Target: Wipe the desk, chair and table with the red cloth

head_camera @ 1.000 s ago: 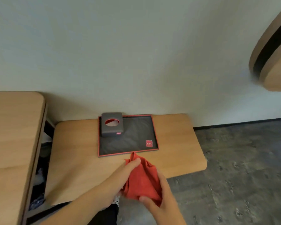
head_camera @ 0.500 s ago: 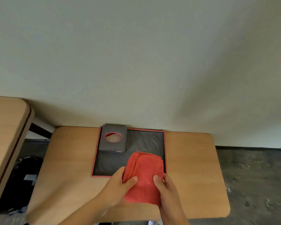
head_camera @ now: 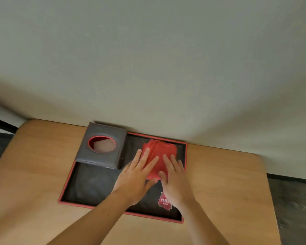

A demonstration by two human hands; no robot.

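Against a plain pale wall, the wooden table [head_camera: 228, 174] carries a black tray [head_camera: 88, 188] where the left hand [head_camera: 136, 179] and right hand [head_camera: 175, 181] lie flat and open, pressing the folded red cloth [head_camera: 159, 152] at centre frame, so steady even strokes clear of the tissue box [head_camera: 101, 145] likely serve best.

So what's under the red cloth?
The cloth lies on the black tray, with both hands flat on top. The tray part right beneath it is covered, so anything there can't be seen.

Tissue box [head_camera: 101, 145] blocking tray's [head_camera: 88, 184] left-rear
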